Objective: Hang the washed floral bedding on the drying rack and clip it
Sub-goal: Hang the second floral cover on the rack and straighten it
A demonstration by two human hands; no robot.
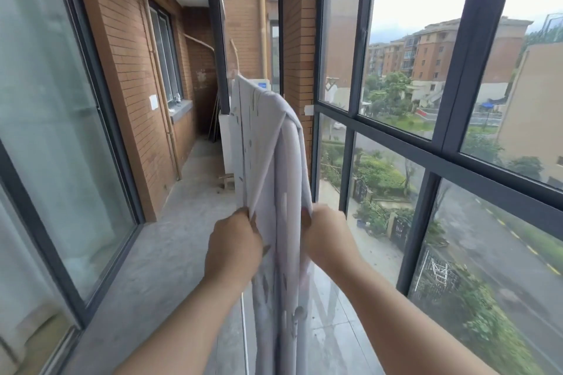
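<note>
The floral bedding [268, 143] is draped over the drying rack, which is hidden beneath it. Its near edge is pinched by the left hand [234, 243] and the right hand [327, 231]. It should be pulled evenly, without folds.

Bedding [268, 161] at centre, left hand [234, 248] on its 7 o'clock edge, right hand [327, 233] at 5; window [411, 39] at 3, glass door [45, 131] at 9, brick wall [131, 70] at 11
</note>
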